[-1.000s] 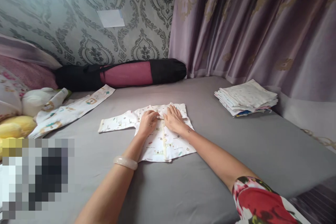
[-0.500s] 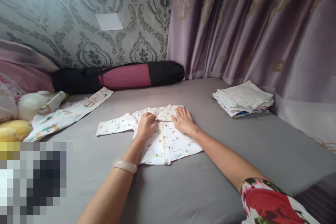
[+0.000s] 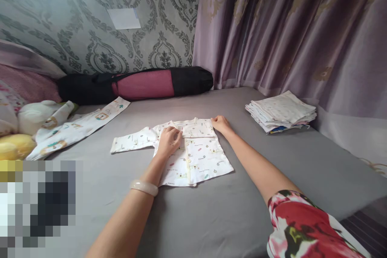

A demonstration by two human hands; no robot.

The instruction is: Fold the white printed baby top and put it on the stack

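Right hand (image 3: 221,123) slid to shirt (image 3: 196,157) corner; left hand (image 3: 169,141) presses it.

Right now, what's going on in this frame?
A person is laying out a small white printed baby shirt flat on a grey bed sheet. The left hand presses down near the shirt's collar, and its one visible sleeve is spread out to the left. The right hand grips the shirt's upper right corner. A stack of folded cloths sits to the right by the curtain, and another printed garment lies unfolded to the left.
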